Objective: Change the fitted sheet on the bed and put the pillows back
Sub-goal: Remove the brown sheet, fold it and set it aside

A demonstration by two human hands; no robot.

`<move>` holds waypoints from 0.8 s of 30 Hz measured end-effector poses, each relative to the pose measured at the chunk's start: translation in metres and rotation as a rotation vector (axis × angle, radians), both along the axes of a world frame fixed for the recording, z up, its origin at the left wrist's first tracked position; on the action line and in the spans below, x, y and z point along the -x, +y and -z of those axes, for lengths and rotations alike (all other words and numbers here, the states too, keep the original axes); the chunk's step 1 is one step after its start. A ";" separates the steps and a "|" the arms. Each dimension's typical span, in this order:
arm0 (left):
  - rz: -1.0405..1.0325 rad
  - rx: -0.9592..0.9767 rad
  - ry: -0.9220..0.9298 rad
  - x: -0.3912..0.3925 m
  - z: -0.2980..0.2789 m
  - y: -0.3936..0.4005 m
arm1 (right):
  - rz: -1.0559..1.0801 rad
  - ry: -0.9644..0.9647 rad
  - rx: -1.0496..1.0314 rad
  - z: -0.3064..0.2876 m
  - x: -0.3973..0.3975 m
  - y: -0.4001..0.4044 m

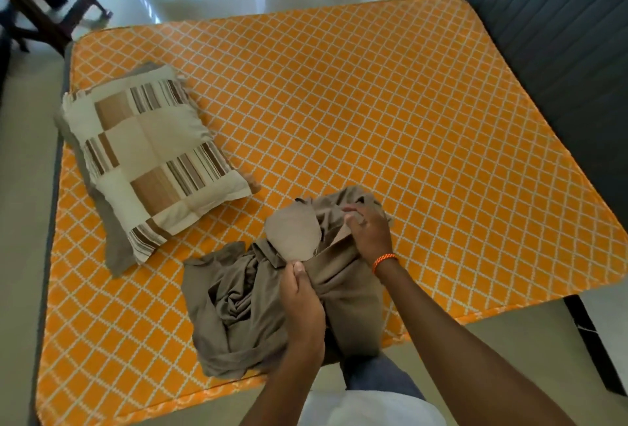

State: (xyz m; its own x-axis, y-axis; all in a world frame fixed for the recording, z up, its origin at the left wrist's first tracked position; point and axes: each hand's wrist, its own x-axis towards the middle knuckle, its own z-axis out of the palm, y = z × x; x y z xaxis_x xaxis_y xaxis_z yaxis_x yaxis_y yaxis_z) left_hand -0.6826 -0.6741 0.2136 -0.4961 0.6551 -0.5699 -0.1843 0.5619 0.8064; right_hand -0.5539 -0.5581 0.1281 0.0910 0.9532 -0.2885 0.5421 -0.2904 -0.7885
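A view from above of a bed whose mattress (339,120) is bare, covered only in its own orange quilted fabric with a white diamond lattice, so no sheet is fitted on it yet. Near the closest edge lies a crumpled taupe-brown fabric sheet (238,317), bunched in a loose heap and not spread out. The person's left hand (302,306) grips a fold near the middle of the heap, fingers curled into the cloth and thumb on top. The right hand (368,233), with an orange thread band at the wrist, pinches an upper fold of the same sheet, fingers closed on it. Judging by this, the work is at an early to middle stage: the mattress is stripped, the taupe sheet appears to be getting opened out, and all four corners remain to be fitted. A patchwork pillow in cream, tan and brown stripes (153,154) sits on the left part of the mattress on top of a plain taupe pillow or cloth (115,249); these must yet be moved and set back in place. No containers are visible
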 end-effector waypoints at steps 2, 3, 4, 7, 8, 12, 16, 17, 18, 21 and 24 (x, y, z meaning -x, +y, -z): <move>-0.044 -0.045 -0.006 -0.004 -0.010 0.000 | -0.113 0.006 0.094 0.010 -0.008 0.019; -0.068 -0.062 0.006 -0.006 -0.012 0.001 | -0.160 0.022 0.132 0.013 -0.011 0.027; -0.079 -0.083 0.027 -0.006 -0.015 0.003 | -0.207 0.059 0.162 0.013 -0.012 0.033; -0.074 -0.161 0.134 0.001 -0.022 0.007 | -0.364 0.233 0.244 0.000 -0.003 0.044; -0.072 -0.194 0.172 0.005 -0.026 0.009 | -0.425 0.277 0.254 -0.006 0.002 0.045; -0.087 -0.322 0.260 0.025 -0.037 0.014 | -0.700 0.239 0.233 -0.020 0.021 0.044; -0.092 -0.446 0.277 0.042 -0.043 0.011 | -0.845 -0.016 0.325 0.005 0.026 0.033; -0.088 -0.481 0.289 0.045 -0.048 0.010 | -0.855 -0.098 0.345 0.010 0.028 0.030; -0.084 -0.512 0.308 0.047 -0.053 0.008 | -0.858 -0.178 0.362 0.013 0.031 0.027; -0.067 -0.580 0.313 0.052 -0.069 0.004 | -0.852 -0.339 0.402 0.023 0.035 0.019; -0.057 -0.628 0.316 0.052 -0.086 0.002 | -0.849 -0.459 0.400 0.030 0.040 0.019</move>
State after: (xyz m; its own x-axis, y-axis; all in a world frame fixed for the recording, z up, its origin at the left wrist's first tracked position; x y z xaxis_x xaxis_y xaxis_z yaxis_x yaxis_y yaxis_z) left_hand -0.7348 -0.6719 0.2994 -0.6188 0.7809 0.0852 0.0974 -0.0313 0.9947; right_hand -0.5940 -0.5392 0.0976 -0.3834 0.5975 -0.7043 0.9133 0.1320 -0.3852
